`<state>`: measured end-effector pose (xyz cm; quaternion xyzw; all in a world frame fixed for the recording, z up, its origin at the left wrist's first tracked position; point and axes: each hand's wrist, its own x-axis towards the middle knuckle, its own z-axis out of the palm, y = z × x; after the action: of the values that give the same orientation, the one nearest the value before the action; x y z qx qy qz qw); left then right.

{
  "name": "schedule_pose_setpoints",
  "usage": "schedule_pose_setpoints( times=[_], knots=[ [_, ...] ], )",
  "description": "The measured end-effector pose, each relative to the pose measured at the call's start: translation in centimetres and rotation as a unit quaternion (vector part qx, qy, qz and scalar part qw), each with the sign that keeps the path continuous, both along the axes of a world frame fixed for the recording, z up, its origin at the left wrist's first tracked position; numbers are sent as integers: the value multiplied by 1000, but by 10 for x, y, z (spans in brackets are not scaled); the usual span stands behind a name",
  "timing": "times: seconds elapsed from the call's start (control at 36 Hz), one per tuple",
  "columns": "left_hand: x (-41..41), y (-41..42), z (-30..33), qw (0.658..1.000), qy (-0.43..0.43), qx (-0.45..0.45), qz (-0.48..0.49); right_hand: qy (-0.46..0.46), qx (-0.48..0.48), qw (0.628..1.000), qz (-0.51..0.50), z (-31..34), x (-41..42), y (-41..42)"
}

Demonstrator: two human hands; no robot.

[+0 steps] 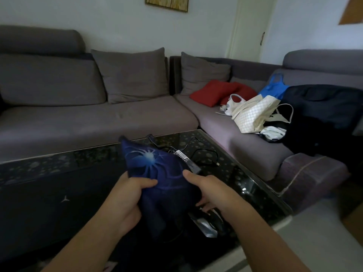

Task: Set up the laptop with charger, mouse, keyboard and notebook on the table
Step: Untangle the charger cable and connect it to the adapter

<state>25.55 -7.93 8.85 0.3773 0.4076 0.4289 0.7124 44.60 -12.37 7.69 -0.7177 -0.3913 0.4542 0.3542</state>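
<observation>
Mousepad (157, 173) is gripped above the table (59, 173) by left hand (125, 195) and right hand (212, 191); charger (184, 160) lies just beyond, mouse (208, 222) beneath. Laying it flat is judged next.

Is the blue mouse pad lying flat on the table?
No, both hands, left and right, hold the mouse pad raised and bent.

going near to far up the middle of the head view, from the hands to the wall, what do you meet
hands gripping a dark blue spider-print mouse pad → black charger brick with white label on the glossy black table → grey sofa seat → grey back cushion → framed picture
</observation>
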Motion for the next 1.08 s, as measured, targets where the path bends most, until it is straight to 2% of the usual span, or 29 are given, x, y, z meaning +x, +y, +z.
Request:
schedule_pose_setpoints(
  times=[0.06,0.11,0.22,0.31,0.33,0.39,0.5,0.64,0.69,0.75,0.81,0.92,0.97,1.0,1.03,1.08],
  knots=[
    [14,-9,1,1000,-2,12,-26,89,0,996,-29,-11,4,2],
    [24,-14,-3,999,15,25,-37,144,65,987,-41,-14,8,-2],
    [37,-25,-12,994,60,48,-78,132,176,975,-39,-14,25,-20],
    [49,-35,-15,992,49,47,-104,83,216,972,-51,-22,44,-29],
    [56,-37,-14,992,41,43,-110,70,217,971,-66,-22,52,-32],
    [72,-41,-13,992,24,25,-122,104,207,969,-80,-19,65,-41],
    [113,-51,-9,984,7,3,-177,141,152,978,-15,-15,83,-51],
    [139,-54,-6,964,50,76,-251,220,155,958,-95,-15,111,-55],
    [141,-51,-12,954,62,103,-275,211,160,956,-124,-15,127,-57],
    [136,-47,-18,945,102,130,-281,149,160,962,-164,-17,148,-54],
    [125,-39,-26,939,173,156,-253,40,134,971,-193,-22,176,-50],
    [96,-23,-42,945,239,133,-181,-199,-12,972,-125,-40,215,-34],
    [82,-15,-49,945,261,127,-153,-300,-146,941,-59,-54,217,-21],
    [75,-11,-50,945,266,127,-141,-361,-204,910,-19,-57,215,-16],
    [68,-7,-50,947,266,128,-129,-422,-236,875,12,-55,210,-14],
    [54,1,-49,947,272,134,-106,-504,-256,825,0,-45,193,-12]
  ],
)
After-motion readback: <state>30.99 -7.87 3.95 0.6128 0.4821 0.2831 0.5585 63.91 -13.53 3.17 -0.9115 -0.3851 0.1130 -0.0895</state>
